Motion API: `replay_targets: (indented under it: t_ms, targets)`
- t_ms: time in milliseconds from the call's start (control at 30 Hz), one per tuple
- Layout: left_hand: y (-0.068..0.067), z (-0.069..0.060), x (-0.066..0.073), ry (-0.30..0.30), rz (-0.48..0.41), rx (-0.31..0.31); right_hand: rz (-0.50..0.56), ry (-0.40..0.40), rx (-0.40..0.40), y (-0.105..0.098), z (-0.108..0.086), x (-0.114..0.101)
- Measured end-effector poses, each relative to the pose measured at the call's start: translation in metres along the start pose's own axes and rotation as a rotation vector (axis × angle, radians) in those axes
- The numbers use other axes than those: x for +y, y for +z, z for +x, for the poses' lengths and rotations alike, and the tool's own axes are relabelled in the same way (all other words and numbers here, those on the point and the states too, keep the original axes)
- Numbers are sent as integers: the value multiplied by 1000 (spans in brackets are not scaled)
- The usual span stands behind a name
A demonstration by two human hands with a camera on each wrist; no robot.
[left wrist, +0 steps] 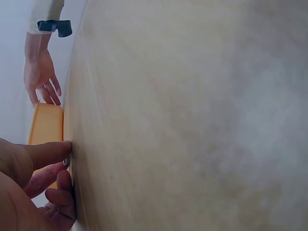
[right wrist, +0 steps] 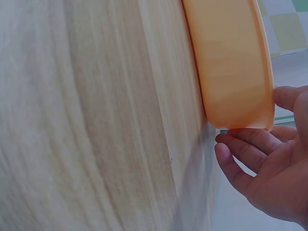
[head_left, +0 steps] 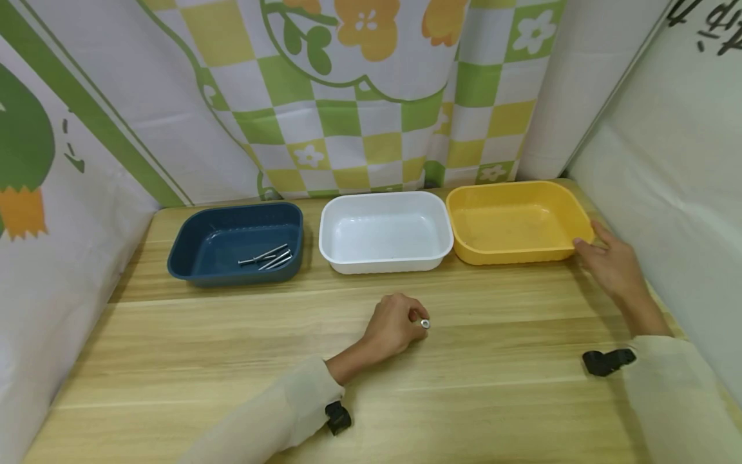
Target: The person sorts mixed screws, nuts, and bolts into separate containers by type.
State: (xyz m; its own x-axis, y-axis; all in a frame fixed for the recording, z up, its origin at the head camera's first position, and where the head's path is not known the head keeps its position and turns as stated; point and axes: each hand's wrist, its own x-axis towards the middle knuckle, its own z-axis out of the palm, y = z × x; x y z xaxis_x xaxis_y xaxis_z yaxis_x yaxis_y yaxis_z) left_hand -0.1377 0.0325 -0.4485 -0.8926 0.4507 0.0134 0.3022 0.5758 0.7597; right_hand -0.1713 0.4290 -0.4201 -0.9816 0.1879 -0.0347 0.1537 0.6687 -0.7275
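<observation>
My left hand (head_left: 393,325) is low over the middle of the table, pinching a small silver nut (head_left: 426,323) between thumb and fingertip. The left wrist view shows only a sliver of the nut (left wrist: 66,161) between the fingers. At the far right, my right hand (head_left: 614,263) holds the near right corner of the yellow plastic bin (head_left: 516,256). Its thumb lies on the rim, and the other fingers lie against the outer end wall, as the right wrist view shows. No contents can be made out in the yellow bin.
A white bin (head_left: 385,265) stands close beside the yellow one. Left of it is a dark blue bin (head_left: 234,280) with several long metal screws (head_left: 272,256) in it. The wooden table (head_left: 232,348) meets a checked cloth (head_left: 371,142) behind and white sheets at both sides.
</observation>
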Motion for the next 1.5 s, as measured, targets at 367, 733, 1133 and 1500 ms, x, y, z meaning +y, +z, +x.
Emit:
replay_targets:
  t_ms: [367,733,1133,1500]
  targets:
    - [1,5,5,-38,56,-32,-14,-2,13,-1,1,2]
    - [0,16,14,18,1,30,-49,7,10,-4,4,1]
    - [-1,46,43,18,-137,34,-84,42,-26,-12,1,3]
    - [-13,80,71,131,-95,75,-52,26,-32,-4,3,5]
